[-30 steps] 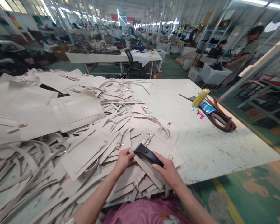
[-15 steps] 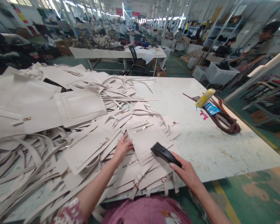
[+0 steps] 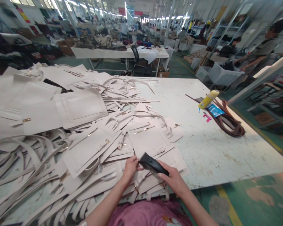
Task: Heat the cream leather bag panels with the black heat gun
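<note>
My right hand (image 3: 171,175) is wrapped round a black handheld tool (image 3: 153,163) shaped like a hair clipper. The tool's blunt head points left, close to the fingertips of my left hand (image 3: 131,167). Those fingers are pinched at the lower-left edge of a cream bag panel (image 3: 147,138) with a zip and gold-coloured hardware. Under and around it lie more cream panels, one with a buckled strap (image 3: 139,182) by my wrists. The exact spot where tool and panel edge meet is partly hidden by my fingers.
Cream bag parts (image 3: 82,105) and long straps (image 3: 33,150) are heaped across the left of the white table (image 3: 214,157). Near its right edge lie a yellow bottle (image 3: 208,99), a blue packet (image 3: 215,110) and coiled brown straps (image 3: 235,129). Beyond stands a black chair (image 3: 138,61); people work farther off.
My left hand has moved down and slightly right to the panel's lower edge. My right hand has brought the black tool left and down beside it.
</note>
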{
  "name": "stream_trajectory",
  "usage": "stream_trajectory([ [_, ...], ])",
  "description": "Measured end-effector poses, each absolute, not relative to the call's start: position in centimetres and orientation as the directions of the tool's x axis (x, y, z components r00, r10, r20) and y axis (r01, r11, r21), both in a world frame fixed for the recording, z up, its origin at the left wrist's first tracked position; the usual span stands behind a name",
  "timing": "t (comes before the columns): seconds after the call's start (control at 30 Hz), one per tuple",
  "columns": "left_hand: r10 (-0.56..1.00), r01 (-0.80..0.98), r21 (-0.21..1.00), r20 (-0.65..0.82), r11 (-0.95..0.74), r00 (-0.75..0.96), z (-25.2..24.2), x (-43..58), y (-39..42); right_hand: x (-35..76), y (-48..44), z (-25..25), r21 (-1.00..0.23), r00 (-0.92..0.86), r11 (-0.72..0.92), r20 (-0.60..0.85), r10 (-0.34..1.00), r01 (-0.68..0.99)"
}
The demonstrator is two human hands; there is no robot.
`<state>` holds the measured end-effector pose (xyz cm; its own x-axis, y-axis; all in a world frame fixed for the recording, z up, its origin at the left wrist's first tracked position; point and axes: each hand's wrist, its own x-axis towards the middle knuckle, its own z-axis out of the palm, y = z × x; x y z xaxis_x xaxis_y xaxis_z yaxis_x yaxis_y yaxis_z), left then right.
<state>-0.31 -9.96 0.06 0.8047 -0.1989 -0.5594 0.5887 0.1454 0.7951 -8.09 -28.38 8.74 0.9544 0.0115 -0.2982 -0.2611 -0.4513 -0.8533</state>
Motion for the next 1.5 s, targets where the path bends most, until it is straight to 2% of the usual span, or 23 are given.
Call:
stream_trajectory([
  [0.1, -0.207, 0.591, 0.791, -0.559, 0.158, 0.803, 0.0, -0.5, -9.7, -5.8, -27.4, 9.5, -0.883, 0.966, -0.412, -0.256, 0.027, -0.223],
  [0.3, -0.205, 0.593, 0.785, -0.559, 0.181, 0.803, 0.4, -0.8, -9.4, -4.6, -28.7, 10.4, -0.898, 0.967, -0.360, -0.224, -0.123, -0.254],
  [0.5, -0.218, 0.591, 0.783, -0.553, 0.195, 0.804, 0.9, -0.8, -9.4, -7.9, -28.7, 10.9, -0.865, 0.937, -0.390, -0.349, 0.016, -0.316],
  [0.73, -0.234, 0.607, 0.770, -0.564, 0.198, 0.792, 1.3, -0.8, -9.2, -5.7, -25.3, 11.4, -0.897, 0.966, -0.361, -0.257, -0.041, -0.254],
  [0.9, -0.325, 0.607, 0.747, -0.522, 0.272, 0.789, 3.2, 1.5, -9.7, -6.2, -26.2, 11.4, -0.953, 0.974, -0.217, -0.184, -0.135, -0.210],
  [1.0, -0.219, 0.520, 0.794, -0.472, 0.316, 0.854, 4.5, 4.3, -11.3, -7.7, -28.2, 11.2, -0.965, 0.960, -0.149, -0.181, -0.214, -0.215],
  [1.07, -0.101, 0.464, 0.846, -0.454, 0.263, 0.885, 5.2, 6.5, -12.7, -9.1, -29.9, 11.0, -0.962, 0.937, -0.119, -0.205, -0.283, -0.246],
  [1.13, -0.052, 0.426, 0.881, -0.425, 0.206, 0.904, 6.3, 9.1, -14.2, -10.7, -31.7, 10.8, -0.949, 0.896, -0.099, -0.244, -0.371, -0.299],
  [1.23, -0.067, 0.327, 0.934, -0.320, 0.144, 0.945, 10.2, 14.0, -16.2, -13.2, -34.8, 10.8, -0.911, 0.804, -0.089, -0.305, -0.510, -0.402],
  [1.37, -0.171, 0.087, 0.992, -0.071, 0.087, 0.983, 20.0, 20.7, -18.9, -16.3, -38.7, 12.0, -0.871, 0.674, -0.117, -0.277, -0.685, -0.477],
  [1.43, -0.326, -0.185, 0.982, 0.184, 0.028, 0.927, 24.6, 22.2, -20.5, -17.7, -40.1, 12.9, -0.847, 0.590, -0.087, -0.288, -0.754, -0.524],
  [1.5, -0.526, -0.485, 0.874, 0.402, -0.024, 0.749, 26.6, 21.4, -22.1, -18.8, -41.0, 13.7, -0.827, 0.517, -0.054, -0.297, -0.803, -0.559],
])
